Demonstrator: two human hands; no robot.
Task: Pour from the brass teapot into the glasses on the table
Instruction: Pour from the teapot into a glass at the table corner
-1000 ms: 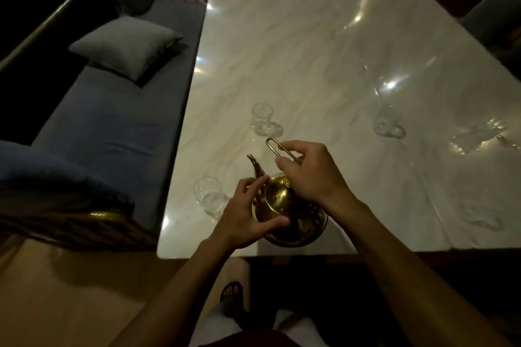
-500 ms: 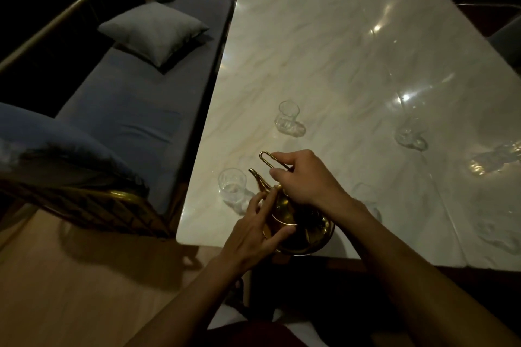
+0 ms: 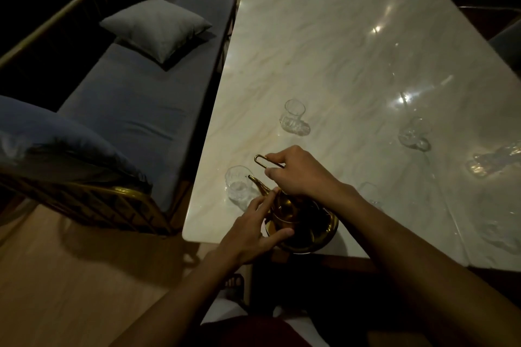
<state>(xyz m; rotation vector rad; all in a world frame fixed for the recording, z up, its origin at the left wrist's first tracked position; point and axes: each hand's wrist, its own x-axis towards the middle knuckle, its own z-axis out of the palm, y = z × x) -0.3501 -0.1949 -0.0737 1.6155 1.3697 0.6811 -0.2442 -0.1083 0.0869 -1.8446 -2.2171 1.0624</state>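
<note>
The right hand (image 3: 298, 172) is closed around the brass teapot (image 3: 303, 227)'s handle. The left hand (image 3: 253, 231), fingers spread, presses its lid. Just beyond the spout stands a glass (image 3: 238, 186).

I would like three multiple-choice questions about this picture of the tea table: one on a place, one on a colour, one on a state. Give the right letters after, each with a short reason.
1. Where does the spout of the shiny brass teapot point?
A. at the small clear glass near the table's left edge
B. at the grey square cushion
C. at the person's lap

2. What colour is the long bench seat left of the white marble table?
A. red
B. dark blue
C. yellow

3. What does the right hand do?
A. lies flat on the table
B. holds a glass
C. grips the teapot's looped wire handle

Answers:
1 A, the spout tip sits at that glass's rim.
2 B, its padding looks dark blue.
3 C, the fingers close on the handle, while the left hand touches the pot's body.
</note>
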